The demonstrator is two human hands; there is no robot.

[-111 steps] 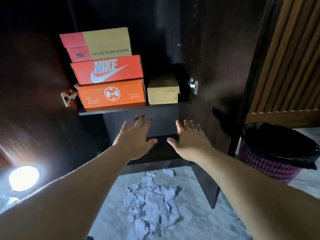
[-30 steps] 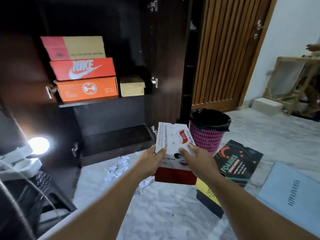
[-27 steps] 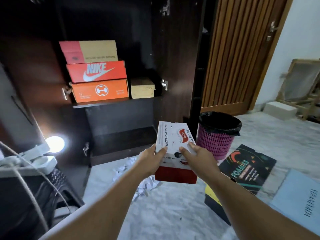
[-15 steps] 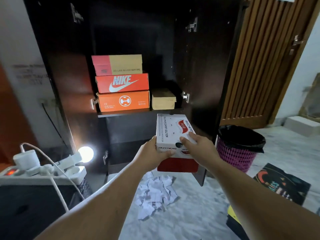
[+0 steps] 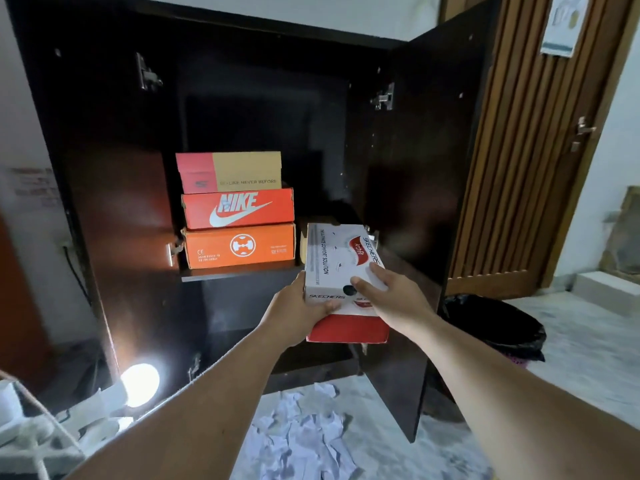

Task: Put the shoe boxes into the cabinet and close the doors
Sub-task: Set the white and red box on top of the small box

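A white and red Skechers shoe box (image 5: 337, 258) is held up in front of the dark cabinet (image 5: 263, 109), level with its shelf (image 5: 239, 273). My left hand (image 5: 298, 313) grips the box's near left corner and my right hand (image 5: 391, 299) lies on its near right side. On the shelf's left stand three stacked boxes: an orange box (image 5: 239, 245) at the bottom, a red Nike box (image 5: 239, 209) in the middle and a red and tan box (image 5: 230, 172) on top. The held box almost fully hides a small tan box behind it. Both cabinet doors, left (image 5: 114, 209) and right (image 5: 415, 209), stand open.
A pink bin with a black liner (image 5: 495, 327) stands right of the right door. Crumpled white paper (image 5: 304, 434) lies on the marble floor before the cabinet. A glowing lamp (image 5: 140, 381) and a white power strip (image 5: 52, 434) are at the lower left. A slatted wooden door (image 5: 540, 150) is behind.
Both hands have raised the Skechers box from low over the floor and carried it forward to shelf height at the cabinet's right side. My view has turned left and up toward the cabinet.
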